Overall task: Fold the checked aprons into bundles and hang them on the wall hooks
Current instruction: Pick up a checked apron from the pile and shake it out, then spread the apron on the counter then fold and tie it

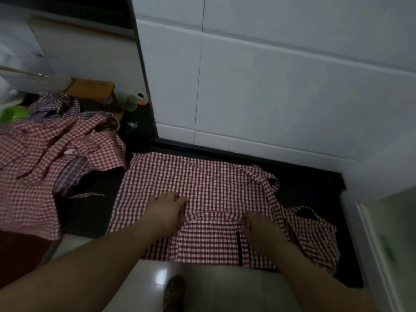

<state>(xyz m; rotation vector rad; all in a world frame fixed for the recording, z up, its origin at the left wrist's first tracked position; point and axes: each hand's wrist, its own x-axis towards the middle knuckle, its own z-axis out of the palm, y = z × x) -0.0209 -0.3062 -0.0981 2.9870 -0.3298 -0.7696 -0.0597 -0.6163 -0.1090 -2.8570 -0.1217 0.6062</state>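
Apron: red-and-white checked apron (202, 183) spread out flat on the dark counter (304, 183), right in front of the person, its near hem down at the counter's front edge
Apron detail: a gathered seam runs across it between the two hands, a narrow black strip (239, 248) shows on the near panel, and the strap end (270, 183) is bunched and twisted at the far right corner, with more cloth rumpled on the right side
Left hand: left hand (167, 208) palm down on the cloth, fingers straight and close together, pressing flat on the middle of the apron just beyond the seam
Right hand: right hand (258, 226) also palm down on the apron, fingers laid out and together, tips right at the gathered seam, holding nothing
Hands together: set apart from each other, left a little farther forward than the right, both touching the same apron
Waiting pile: heap of red checked aprons (45, 149) lying loose and crumpled on the counter to the left, its edge just beside the spread apron's far left corner
On top at the back: a purple checked apron (54, 104) tangled behind the red heap
Backdrop: white tiled wall (270, 75) rising straight up behind the counter
Far left corner: a wooden block (92, 88), a pale green cup (128, 101) on its side and something bright green (13, 113), too blurred to name
Below: glossy pale floor tiles (162, 275) and one foot (173, 289) near the bottom edge
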